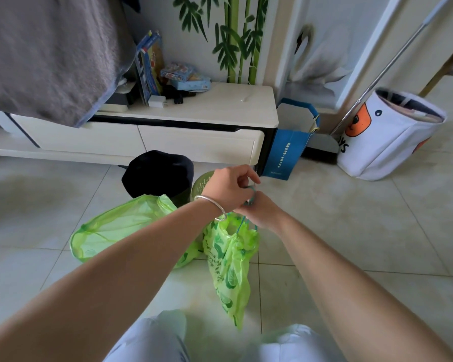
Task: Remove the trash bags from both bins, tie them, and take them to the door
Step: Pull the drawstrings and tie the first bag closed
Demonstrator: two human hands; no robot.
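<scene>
A green printed trash bag (229, 267) hangs above the tiled floor from its blue-green drawstring (250, 198). My left hand (229, 188), with a silver bangle on the wrist, pinches the drawstring loop from above. My right hand (259, 214) grips the gathered bag mouth and string just below it. A second, plain green trash bag (120, 228) lies open on the floor to the left. Behind it stands a dark bin (158, 173), and beside that a round green bin (203, 185), partly hidden by my left hand.
A low cream TV cabinet (199, 142) runs along the wall behind the bins. A blue paper bag (285, 150) leans at its right end. A white fabric basket (387, 137) and a metal pole (385, 71) stand at the right. Grey cloth (50, 53) hangs upper left.
</scene>
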